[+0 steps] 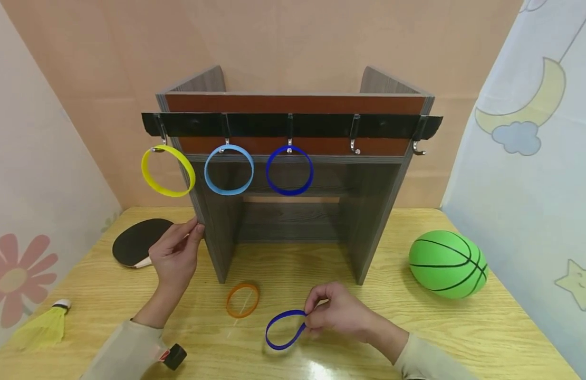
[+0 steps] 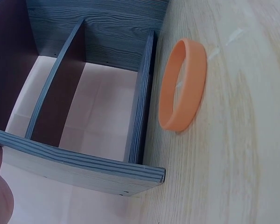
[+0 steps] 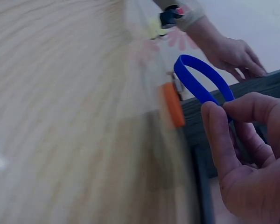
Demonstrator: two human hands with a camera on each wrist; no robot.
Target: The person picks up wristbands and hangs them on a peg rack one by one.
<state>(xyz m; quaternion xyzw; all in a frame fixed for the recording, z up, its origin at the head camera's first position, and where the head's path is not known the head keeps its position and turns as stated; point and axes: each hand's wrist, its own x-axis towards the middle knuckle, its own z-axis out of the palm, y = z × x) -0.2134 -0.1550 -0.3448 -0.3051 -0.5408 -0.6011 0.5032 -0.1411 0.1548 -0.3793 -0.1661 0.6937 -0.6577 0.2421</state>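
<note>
My right hand (image 1: 337, 311) pinches a dark blue silicone wristband (image 1: 267, 333) between thumb and fingers, low over the table. In the right wrist view the blue band stands out from the fingertips as a narrow loop. My left hand (image 1: 176, 250) grips the left side panel of a grey wooden shelf (image 1: 209, 221), thumb and fingers at its edge. An orange wristband (image 1: 242, 301) rests on the table between the hands. Yellow (image 1: 168, 191), light blue (image 1: 229, 192) and dark blue (image 1: 289, 192) bands hang on the rack's three left hooks.
A black hook rack (image 1: 259, 125) spans the shelf's front; its two right hooks (image 1: 354, 148) are bare. A green ball (image 1: 448, 264) sits at right. At left lie a black paddle (image 1: 140, 240) and a yellow shuttlecock (image 1: 43, 327). Patterned walls (image 1: 525, 200) flank the wooden table.
</note>
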